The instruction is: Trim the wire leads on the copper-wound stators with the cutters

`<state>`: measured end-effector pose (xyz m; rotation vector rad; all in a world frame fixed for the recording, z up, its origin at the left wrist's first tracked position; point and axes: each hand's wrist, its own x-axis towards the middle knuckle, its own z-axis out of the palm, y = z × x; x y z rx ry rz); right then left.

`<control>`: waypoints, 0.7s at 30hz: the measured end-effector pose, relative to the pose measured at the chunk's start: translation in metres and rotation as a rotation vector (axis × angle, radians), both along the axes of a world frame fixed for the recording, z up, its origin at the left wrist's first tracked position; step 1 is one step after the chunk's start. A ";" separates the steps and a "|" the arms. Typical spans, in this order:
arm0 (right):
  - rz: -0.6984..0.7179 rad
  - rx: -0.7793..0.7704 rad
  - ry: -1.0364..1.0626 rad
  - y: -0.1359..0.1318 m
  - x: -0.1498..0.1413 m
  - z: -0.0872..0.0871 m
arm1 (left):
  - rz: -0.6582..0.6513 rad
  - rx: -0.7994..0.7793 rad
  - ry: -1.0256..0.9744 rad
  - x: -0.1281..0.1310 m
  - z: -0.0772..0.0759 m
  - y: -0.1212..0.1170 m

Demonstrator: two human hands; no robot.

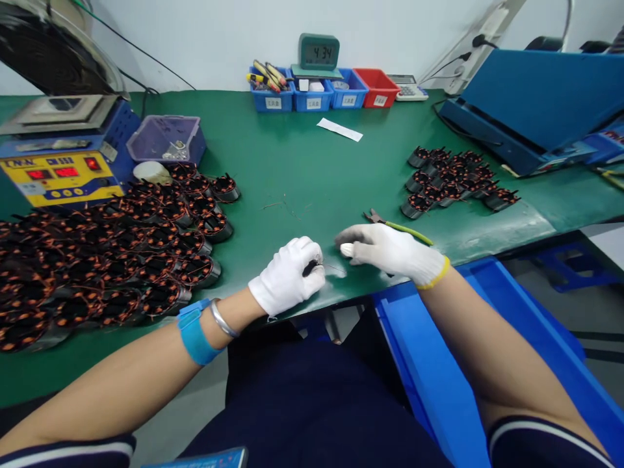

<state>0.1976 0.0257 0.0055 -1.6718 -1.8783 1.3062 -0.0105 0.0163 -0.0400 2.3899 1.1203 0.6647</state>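
Nearest, at the lower right of the frame, a blue tray (414, 351) sits below the edge of the green worktop (273, 153). At the centre, the gloved left hand (287, 276) is closed around a dark part (311, 267), mostly hidden by the fingers, with a thin wire (334, 267) sticking out toward the right. Just right of it, the gloved right hand (394, 250) is half curled; I cannot tell whether it grips anything. Cutters (409, 232) with green handles lie just beyond it. Coils (160, 296) crowd the left of the frame, and a smaller group of coils stands at the right. Farther up lie a paper strip (340, 129), blue bins (273, 103), a red bin (379, 99) and, at top centre, a clock (319, 52) reading 4:34.
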 end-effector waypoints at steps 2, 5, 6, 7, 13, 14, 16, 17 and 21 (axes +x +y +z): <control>0.114 -0.276 0.128 0.013 -0.010 0.000 | 0.006 -0.001 -0.012 0.000 0.000 0.000; 0.177 -0.510 0.249 0.021 -0.025 -0.004 | 0.021 -0.033 -0.024 0.000 -0.001 0.001; 0.176 -0.534 0.276 0.021 -0.027 -0.006 | 0.025 -0.046 -0.028 0.000 -0.001 0.001; 0.176 -0.550 0.302 0.020 -0.029 -0.007 | 0.026 -0.057 -0.032 -0.001 -0.001 0.001; 0.130 -0.513 0.335 0.014 -0.029 -0.010 | 0.002 -0.023 -0.097 -0.002 -0.003 0.002; 0.117 -0.496 0.315 0.013 -0.030 -0.010 | 0.009 -0.005 -0.129 -0.002 -0.003 0.001; 0.086 -0.448 0.278 0.010 -0.033 -0.010 | 0.022 -0.001 -0.188 -0.003 -0.002 -0.002; 0.070 -0.418 0.267 0.008 -0.034 -0.011 | 0.024 -0.023 -0.209 -0.004 -0.001 -0.003; -0.008 -0.260 0.274 -0.005 -0.034 -0.016 | 0.018 -0.270 -0.299 -0.011 0.001 -0.002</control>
